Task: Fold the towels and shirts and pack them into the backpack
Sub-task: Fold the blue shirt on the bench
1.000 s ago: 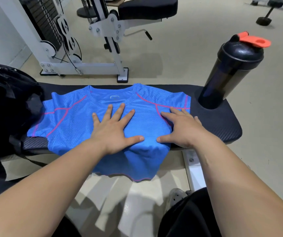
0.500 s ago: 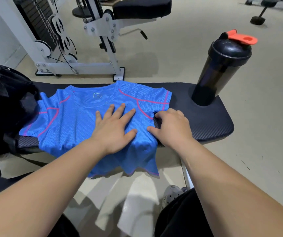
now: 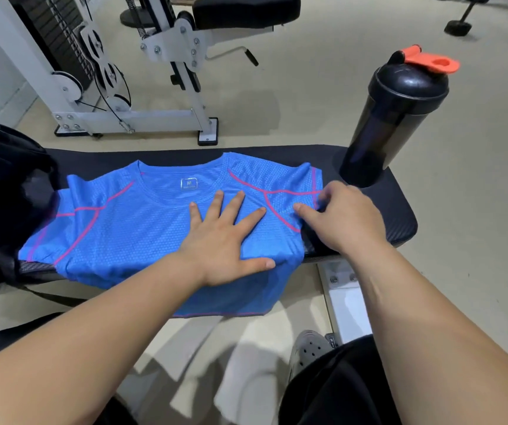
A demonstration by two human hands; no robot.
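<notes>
Blue shirt (image 3: pixel 130 228) — neck label (image 3: pixel 189 183) unreadable; right hand (image 3: pixel 344 219) pinches sleeve (image 3: pixel 309 179).

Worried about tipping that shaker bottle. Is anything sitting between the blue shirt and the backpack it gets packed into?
Nothing visible does. One sleeve of the blue shirt reaches the backpack at the left end of the bench; the shaker bottle stands at the opposite end, off that path.

The shirt (image 3: pixel 130 222) lies across the bench's (image 3: pixel 400 216) middle, hem hanging over its near edge. The backpack (image 3: pixel 4 185) sits at the bench's left end, the bottle (image 3: pixel 390 118) on its right end, a weight machine (image 3: pixel 154 87) behind.
</notes>
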